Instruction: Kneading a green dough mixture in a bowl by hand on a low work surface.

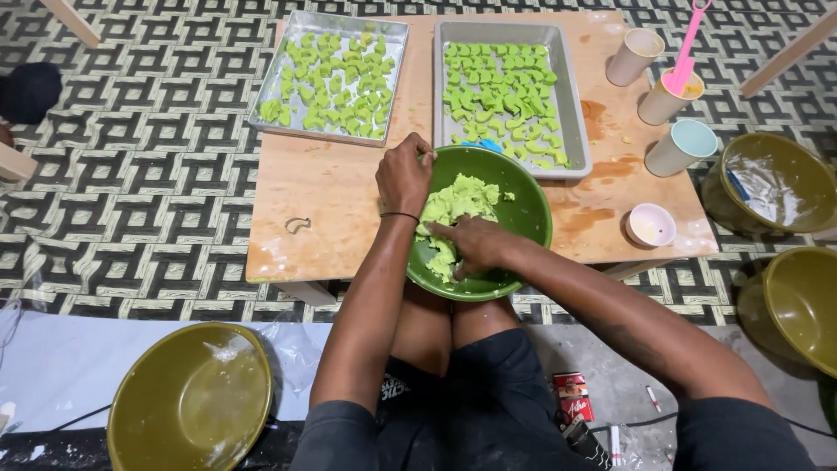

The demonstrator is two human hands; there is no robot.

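A green bowl (523,196) holding a lump of light green dough (458,205) rests at the near edge of a low wooden table (331,187). My left hand (404,174) grips the bowl's far left rim. My right hand (475,244) lies inside the bowl, fingers pressed into the dough. Two metal trays sit at the back: the left tray (397,35) and the right tray (571,105), both filled with several small green cut dough pieces.
A small metal cutter (297,225) lies on the table's left. Three cups (635,57) (661,100) (680,148), one holding a pink tool (684,52), and a small white bowl (650,225) stand at right. Olive bowls (192,401) (772,183) (802,301) sit on the floor.
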